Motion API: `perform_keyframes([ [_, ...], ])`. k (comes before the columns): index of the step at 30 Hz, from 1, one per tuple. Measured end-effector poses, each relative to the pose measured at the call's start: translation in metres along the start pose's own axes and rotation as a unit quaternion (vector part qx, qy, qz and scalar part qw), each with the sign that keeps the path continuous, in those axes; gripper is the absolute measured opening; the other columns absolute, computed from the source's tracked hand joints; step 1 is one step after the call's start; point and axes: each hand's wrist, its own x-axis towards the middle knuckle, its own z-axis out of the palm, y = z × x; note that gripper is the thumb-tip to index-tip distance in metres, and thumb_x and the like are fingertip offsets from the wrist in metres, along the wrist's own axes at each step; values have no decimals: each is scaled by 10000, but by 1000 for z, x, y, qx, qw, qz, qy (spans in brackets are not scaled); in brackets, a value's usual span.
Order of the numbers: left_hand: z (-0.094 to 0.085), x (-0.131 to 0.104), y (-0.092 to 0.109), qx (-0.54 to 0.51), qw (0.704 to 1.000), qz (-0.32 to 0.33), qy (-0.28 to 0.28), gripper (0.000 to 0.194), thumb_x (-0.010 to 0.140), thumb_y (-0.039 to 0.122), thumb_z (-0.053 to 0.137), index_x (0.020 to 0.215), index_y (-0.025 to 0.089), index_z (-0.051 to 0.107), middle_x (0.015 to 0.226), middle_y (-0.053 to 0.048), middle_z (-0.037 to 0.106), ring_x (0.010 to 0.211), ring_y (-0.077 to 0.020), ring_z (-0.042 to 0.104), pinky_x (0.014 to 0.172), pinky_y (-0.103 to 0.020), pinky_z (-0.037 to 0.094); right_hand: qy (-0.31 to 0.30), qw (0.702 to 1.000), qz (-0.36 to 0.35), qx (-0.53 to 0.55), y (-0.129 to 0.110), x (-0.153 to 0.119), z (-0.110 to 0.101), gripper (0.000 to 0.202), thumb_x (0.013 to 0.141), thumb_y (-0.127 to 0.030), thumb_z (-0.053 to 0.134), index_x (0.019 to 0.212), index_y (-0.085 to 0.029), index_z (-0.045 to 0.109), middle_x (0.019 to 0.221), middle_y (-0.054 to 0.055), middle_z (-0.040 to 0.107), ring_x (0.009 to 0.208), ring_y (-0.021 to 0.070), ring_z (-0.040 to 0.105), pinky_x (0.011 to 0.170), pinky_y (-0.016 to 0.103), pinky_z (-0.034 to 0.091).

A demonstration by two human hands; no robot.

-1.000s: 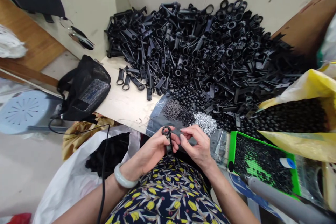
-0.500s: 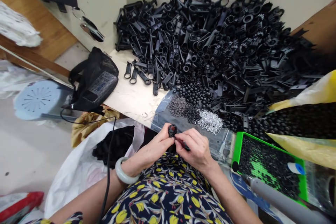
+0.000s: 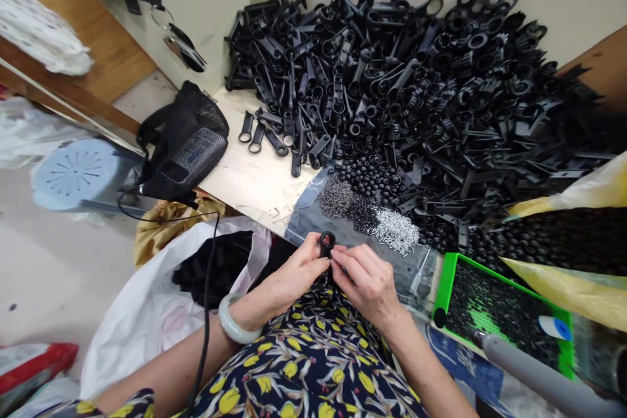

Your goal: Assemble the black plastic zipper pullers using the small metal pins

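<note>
A black plastic part with a ring-shaped end (image 3: 327, 241) stands upright in front of my body. My left hand (image 3: 298, 271) is closed round it from the left, thumb and fingers below the ring. My right hand (image 3: 367, 277) is at its right side, fingertips pinched together against the part just under the ring. Whatever lies between those fingertips is too small and covered to make out. Just beyond my hands are a heap of silvery pins (image 3: 398, 230), a heap of small grey-brown pieces (image 3: 336, 198) and several black balls (image 3: 375, 176).
A large pile of black plastic parts (image 3: 362, 78) covers the table's back. To the right are a green tray (image 3: 447, 287) of small black pieces and a grey cylindrical bar (image 3: 533, 366). A black mesh bag (image 3: 193, 144) and a white sack (image 3: 132, 313) are at left. A cable (image 3: 208, 300) hangs over my left forearm.
The view has shifted slightly, so the surroundings sit a little further right. My hands stay together at the black part, and my right fingertips have moved slightly along it.
</note>
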Motion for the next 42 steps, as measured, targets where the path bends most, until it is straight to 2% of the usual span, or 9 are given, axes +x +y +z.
perform_keyframes([
  [5,-3,3,-9,25,1000,16,-1,293,913,229,587,1205,248,563,1194,-31,676,1225,-203,560,1079,-331,415,-16,999,10,-29,-1,-1,1,145,983,-102,615,1091,-164,689,847,49,713,752,157,638,693,281,531],
  [10,-1,5,-11,84,995,46,16,240,938,241,556,1175,214,573,1090,-33,652,1138,-202,579,1010,-320,447,-46,997,27,-61,-3,-1,2,115,1015,-128,581,1008,-138,695,784,46,667,710,153,612,659,278,495],
  [15,2,9,-11,144,986,82,19,196,946,198,505,1138,203,547,969,-19,613,1023,-193,583,926,-313,457,-75,994,45,-70,-5,-3,4,144,1038,-138,548,1004,-133,687,780,47,653,720,158,622,682,283,499],
  [20,2,12,-18,159,983,89,21,155,980,214,461,1126,214,515,886,8,594,830,-161,567,811,-290,448,-80,993,56,-70,1,-8,8,161,1058,-157,519,1020,-155,676,792,38,654,725,152,619,697,280,498],
  [24,1,13,-20,174,980,92,33,118,989,224,458,1088,218,523,870,16,579,825,-158,560,811,-288,435,-88,993,56,-60,4,-8,10,154,1059,-161,518,1034,-155,670,810,42,652,739,160,616,714,281,499],
  [30,0,15,-21,131,988,70,28,153,982,251,489,1125,209,524,833,13,600,817,-161,585,823,-299,452,-93,992,40,-69,8,-5,9,138,1048,-163,535,1014,-145,668,822,50,648,763,171,614,727,290,489],
  [36,0,20,-28,53,998,39,5,176,971,287,493,1128,210,479,765,26,587,684,-145,592,680,-284,488,-132,986,-10,-97,15,-2,9,145,1035,-142,512,1009,-157,654,809,49,626,750,177,594,676,291,465],
  [42,-1,22,-30,63,997,54,7,227,984,314,500,1183,208,477,747,28,594,641,-141,597,631,-272,494,-158,979,-35,-123,17,1,9,150,1010,-100,493,976,-150,631,792,45,588,734,184,560,651,295,458],
])
